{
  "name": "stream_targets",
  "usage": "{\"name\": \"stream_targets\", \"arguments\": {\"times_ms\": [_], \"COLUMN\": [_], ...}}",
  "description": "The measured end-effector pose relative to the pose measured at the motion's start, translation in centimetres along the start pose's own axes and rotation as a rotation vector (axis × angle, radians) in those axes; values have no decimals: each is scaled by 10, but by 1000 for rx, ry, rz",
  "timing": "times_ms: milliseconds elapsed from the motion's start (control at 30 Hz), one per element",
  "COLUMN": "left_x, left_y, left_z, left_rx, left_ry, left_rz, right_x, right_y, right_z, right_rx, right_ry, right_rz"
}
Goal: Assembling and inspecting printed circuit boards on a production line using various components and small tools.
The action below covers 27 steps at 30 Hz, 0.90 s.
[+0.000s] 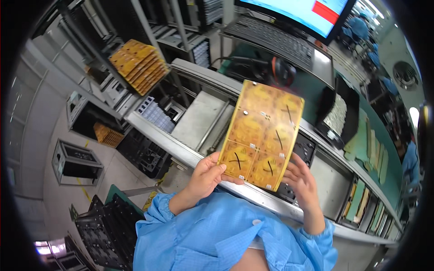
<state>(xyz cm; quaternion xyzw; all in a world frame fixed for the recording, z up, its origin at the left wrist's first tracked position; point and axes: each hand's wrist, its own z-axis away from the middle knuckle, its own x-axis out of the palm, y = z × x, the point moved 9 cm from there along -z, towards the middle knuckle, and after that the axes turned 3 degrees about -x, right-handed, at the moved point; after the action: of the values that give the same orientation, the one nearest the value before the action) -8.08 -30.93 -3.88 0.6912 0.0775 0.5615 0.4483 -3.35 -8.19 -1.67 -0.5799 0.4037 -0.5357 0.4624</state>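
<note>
A yellow-orange circuit board panel [257, 131] with black pen crosses and strokes on several of its sections is held up tilted in front of me. My left hand [208, 176] grips its lower left corner, thumb on the face and fingers behind. Beside the panel's lower right edge is my right hand [302, 180], fingers apart and slightly curled. Its fingertips come close to the edge; whether they touch it I cannot tell. Two small round spots sit on the panel's upper left part.
Below the panel runs a metal-railed bench [203, 119]. A keyboard [271, 38], monitor [312, 13] and orange-black scanner [281, 72] are behind. A black bin [337, 113] of pale pieces stands right. Stacked orange panels [138, 65] stand left; black trays [106, 226] lie lower left.
</note>
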Motion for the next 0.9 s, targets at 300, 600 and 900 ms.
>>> {"name": "stream_targets", "arguments": {"times_ms": [300, 600, 900], "left_x": [89, 148, 179], "left_y": [115, 199, 186], "left_z": [3, 56, 107], "left_rx": [494, 673, 869], "left_ry": [-404, -705, -987], "left_rz": [-769, -42, -208], "right_x": [-54, -81, -235], "right_y": [30, 0, -99], "right_z": [12, -19, -69], "right_rx": [143, 23, -530], "right_ry": [349, 423, 718], "right_rz": [-129, -58, -218]}}
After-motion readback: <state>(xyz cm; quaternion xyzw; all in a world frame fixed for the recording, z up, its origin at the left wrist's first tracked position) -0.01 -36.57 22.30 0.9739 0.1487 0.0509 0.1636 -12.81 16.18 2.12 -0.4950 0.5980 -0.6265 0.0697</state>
